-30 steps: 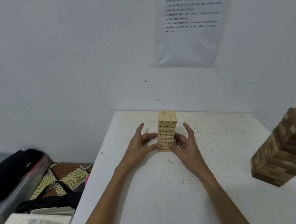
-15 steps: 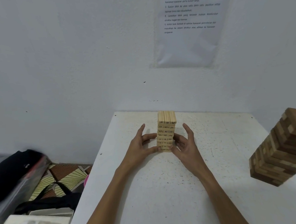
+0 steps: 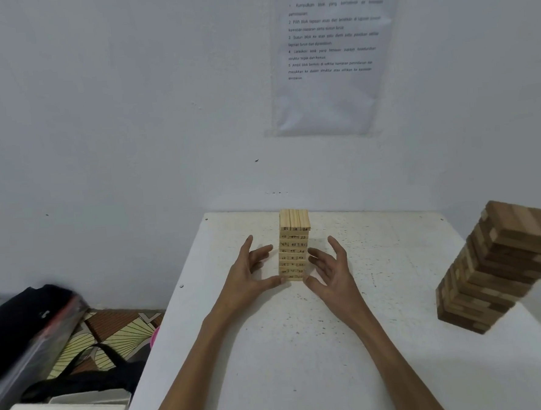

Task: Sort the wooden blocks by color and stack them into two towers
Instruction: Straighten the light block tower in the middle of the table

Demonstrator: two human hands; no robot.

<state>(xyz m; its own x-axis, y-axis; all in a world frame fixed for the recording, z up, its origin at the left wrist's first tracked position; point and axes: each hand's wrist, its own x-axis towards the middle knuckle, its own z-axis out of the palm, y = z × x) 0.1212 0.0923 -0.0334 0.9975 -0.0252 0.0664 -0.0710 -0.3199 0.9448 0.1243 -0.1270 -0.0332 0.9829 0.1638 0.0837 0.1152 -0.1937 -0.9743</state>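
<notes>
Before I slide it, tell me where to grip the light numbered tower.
Probably low on the light tower, from left and right, across several layers: it is tall, narrow, loose-stacked. The left hand and right hand flank its base.

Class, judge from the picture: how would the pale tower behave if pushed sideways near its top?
Probably tippy: the pale tower is tall and narrow on a small base. Its layers are separate stacked blocks, so a push would likely slide upper ones off rather than shift it whole. The left hand and right hand flank its base, hinting it needs steadying.
</notes>
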